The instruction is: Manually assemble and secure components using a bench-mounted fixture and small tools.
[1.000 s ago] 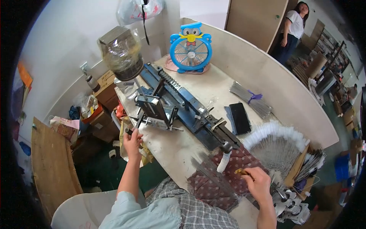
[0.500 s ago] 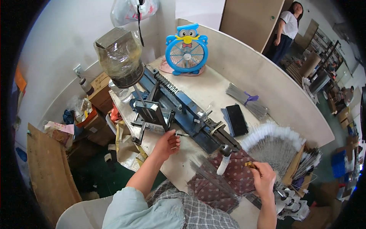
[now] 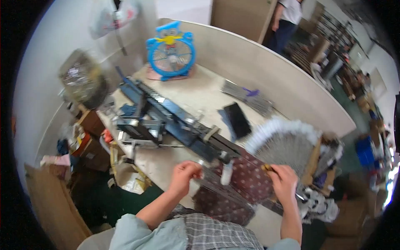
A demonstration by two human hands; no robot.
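Note:
My left hand [image 3: 183,179] is closed in a pinch above the near edge of the table, beside a bundle of thin grey rods [image 3: 223,189]. Blur hides what its fingertips hold, if anything. In my right hand [image 3: 284,182], thumb and forefinger grip a small yellow piece [image 3: 266,167] over the dotted brown cloth [image 3: 250,179]. The grey rods lie on this cloth. Between my hands stands a white-sleeved handle [image 3: 226,174] at the near end of a long blue metal bench device [image 3: 179,129]. Several white-tipped rods [image 3: 283,150] fan out beyond my right hand.
A blue cartoon fan [image 3: 171,56] stands at the back. A black phone [image 3: 237,120] and a tied rod bundle [image 3: 246,96] lie on the table. A low partition [image 3: 266,62] borders the far side. Boxes [image 3: 93,156] crowd the floor at left. A person [image 3: 287,21] stands beyond.
My left hand has moved right, away from the device's left side to beside the grey rods. My right hand keeps the yellow piece. The whole view has shifted and blurred.

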